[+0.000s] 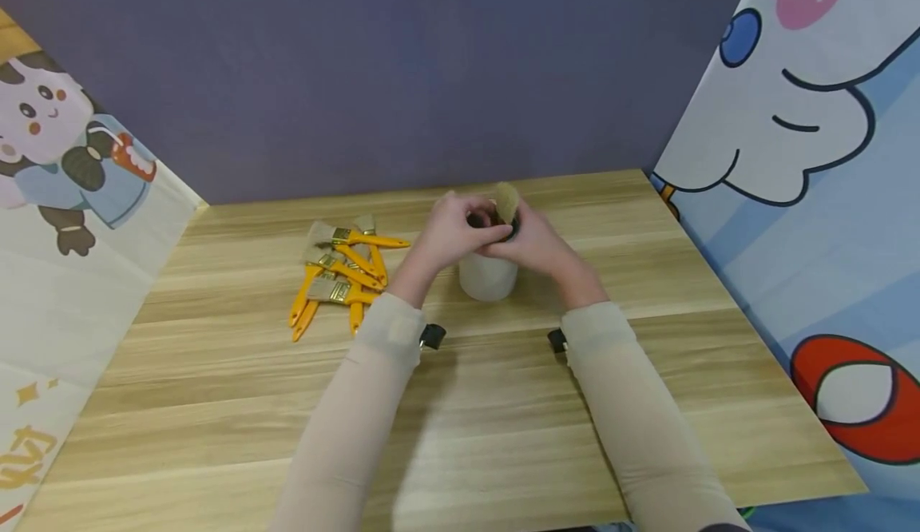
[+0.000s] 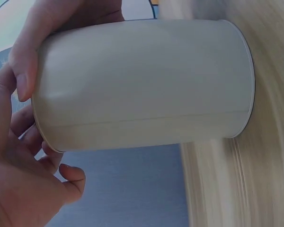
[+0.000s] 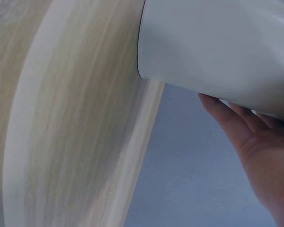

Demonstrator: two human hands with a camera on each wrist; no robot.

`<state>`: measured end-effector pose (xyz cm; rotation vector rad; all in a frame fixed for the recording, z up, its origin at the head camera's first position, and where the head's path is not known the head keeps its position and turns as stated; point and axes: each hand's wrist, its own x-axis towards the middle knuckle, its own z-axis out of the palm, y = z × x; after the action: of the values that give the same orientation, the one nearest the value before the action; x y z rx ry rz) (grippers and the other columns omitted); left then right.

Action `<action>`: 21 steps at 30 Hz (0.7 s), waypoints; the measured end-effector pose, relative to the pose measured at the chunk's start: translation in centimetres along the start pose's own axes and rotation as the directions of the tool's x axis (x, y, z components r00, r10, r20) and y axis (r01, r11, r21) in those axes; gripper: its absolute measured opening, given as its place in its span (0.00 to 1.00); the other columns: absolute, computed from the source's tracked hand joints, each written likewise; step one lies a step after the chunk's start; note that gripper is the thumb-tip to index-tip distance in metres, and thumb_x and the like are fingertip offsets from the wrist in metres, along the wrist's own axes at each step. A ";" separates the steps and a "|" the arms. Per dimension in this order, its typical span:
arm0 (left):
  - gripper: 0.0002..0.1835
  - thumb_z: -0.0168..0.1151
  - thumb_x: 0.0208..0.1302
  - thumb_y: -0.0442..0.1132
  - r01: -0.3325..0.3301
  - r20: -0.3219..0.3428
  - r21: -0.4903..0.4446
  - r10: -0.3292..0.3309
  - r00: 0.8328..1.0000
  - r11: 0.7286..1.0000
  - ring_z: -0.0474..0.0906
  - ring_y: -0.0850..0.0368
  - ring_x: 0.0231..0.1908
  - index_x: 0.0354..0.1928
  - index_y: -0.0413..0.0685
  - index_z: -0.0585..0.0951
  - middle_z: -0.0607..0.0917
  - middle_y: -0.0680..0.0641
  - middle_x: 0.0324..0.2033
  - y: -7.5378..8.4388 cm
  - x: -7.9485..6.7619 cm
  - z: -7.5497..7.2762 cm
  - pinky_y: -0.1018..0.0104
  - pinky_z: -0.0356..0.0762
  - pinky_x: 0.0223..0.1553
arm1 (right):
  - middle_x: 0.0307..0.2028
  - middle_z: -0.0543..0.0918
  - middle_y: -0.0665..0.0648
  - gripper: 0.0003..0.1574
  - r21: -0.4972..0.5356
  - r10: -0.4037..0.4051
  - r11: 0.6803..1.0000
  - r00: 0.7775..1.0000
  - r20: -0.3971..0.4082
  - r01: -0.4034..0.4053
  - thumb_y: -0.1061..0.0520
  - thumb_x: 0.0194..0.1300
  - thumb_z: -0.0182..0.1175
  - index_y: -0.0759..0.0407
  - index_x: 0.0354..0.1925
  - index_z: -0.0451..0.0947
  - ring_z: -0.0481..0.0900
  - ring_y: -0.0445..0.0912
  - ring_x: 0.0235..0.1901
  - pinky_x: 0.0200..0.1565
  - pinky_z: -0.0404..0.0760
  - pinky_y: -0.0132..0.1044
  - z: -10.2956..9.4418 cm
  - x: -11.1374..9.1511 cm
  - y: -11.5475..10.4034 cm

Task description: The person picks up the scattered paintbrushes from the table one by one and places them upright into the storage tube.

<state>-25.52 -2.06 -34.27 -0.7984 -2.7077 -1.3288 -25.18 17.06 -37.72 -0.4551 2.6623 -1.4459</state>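
Observation:
A white cylindrical container (image 1: 489, 278) stands upright on the table, with its mouth between both hands. Out of its top a paintbrush (image 1: 506, 200) shows its pale bristles upward; hands and rim hide its lower part. My left hand (image 1: 460, 228) is over the near-left rim, fingers curled at the brush and thumb across the opening. The right hand (image 1: 535, 240) grips the upper right side of the container, and its fingers (image 3: 227, 116) lie along the wall in the right wrist view. In the left wrist view the container (image 2: 146, 85) looks sideways, with both hands at its rim.
Several paintbrushes with orange handles (image 1: 348, 268) lie in a loose pile left of the container, close to my left forearm. The wooden table (image 1: 237, 404) ends at a dark purple wall (image 1: 402, 77). Cartoon-printed panels (image 1: 805, 133) flank both sides.

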 end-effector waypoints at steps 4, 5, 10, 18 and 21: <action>0.20 0.77 0.64 0.52 -0.028 -0.031 0.081 0.030 0.999 0.996 0.74 0.49 0.51 0.51 0.46 0.91 0.89 0.45 0.46 -0.3 0.2 0.1 0.53 0.71 0.58 | 0.68 0.78 0.58 0.54 -0.009 0.006 1.000 1.000 -0.009 -0.006 0.35 0.59 0.78 0.50 0.74 0.64 0.80 0.56 0.65 0.65 0.80 0.56 0.1 -0.1 0.0; 0.21 0.78 0.63 0.52 -0.027 -0.035 0.086 0.030 0.999 0.996 0.72 0.48 0.52 0.52 0.46 0.91 0.88 0.45 0.47 -0.3 0.2 0.2 0.53 0.71 0.57 | 0.68 0.77 0.58 0.55 -0.011 0.007 1.000 1.000 -0.011 -0.007 0.35 0.59 0.78 0.50 0.75 0.64 0.80 0.56 0.65 0.66 0.80 0.56 0.1 -0.2 0.0; 0.24 0.79 0.61 0.55 0.025 -0.004 0.071 -0.025 1.000 0.997 0.65 0.50 0.51 0.55 0.50 0.91 0.79 0.47 0.47 -0.4 0.3 0.2 0.57 0.70 0.51 | 0.71 0.77 0.57 0.54 0.020 0.010 1.000 1.000 -0.006 -0.010 0.33 0.58 0.78 0.46 0.75 0.67 0.79 0.55 0.68 0.67 0.79 0.57 0.1 -0.3 0.4; 0.25 0.79 0.61 0.57 0.058 0.047 0.067 -0.061 0.997 0.996 0.58 0.51 0.49 0.57 0.54 0.90 0.73 0.48 0.46 -0.5 0.5 0.1 0.60 0.65 0.47 | 0.70 0.76 0.56 0.51 0.033 0.016 0.999 1.000 0.008 -0.016 0.36 0.59 0.78 0.45 0.73 0.68 0.79 0.55 0.67 0.65 0.80 0.57 0.0 -0.3 0.4; 0.25 0.78 0.62 0.56 0.054 0.053 0.055 -0.057 0.997 0.997 0.60 0.50 0.50 0.57 0.54 0.90 0.74 0.47 0.48 -0.3 0.5 -0.1 0.60 0.65 0.47 | 0.68 0.78 0.56 0.50 0.043 0.010 0.999 1.000 0.000 -0.010 0.37 0.59 0.79 0.46 0.72 0.69 0.80 0.54 0.65 0.66 0.80 0.56 0.1 -0.3 0.5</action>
<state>-26.16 -2.06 -34.34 -0.7718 -2.8144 -1.2574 -24.99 17.31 -38.16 -0.4381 2.6240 -1.4971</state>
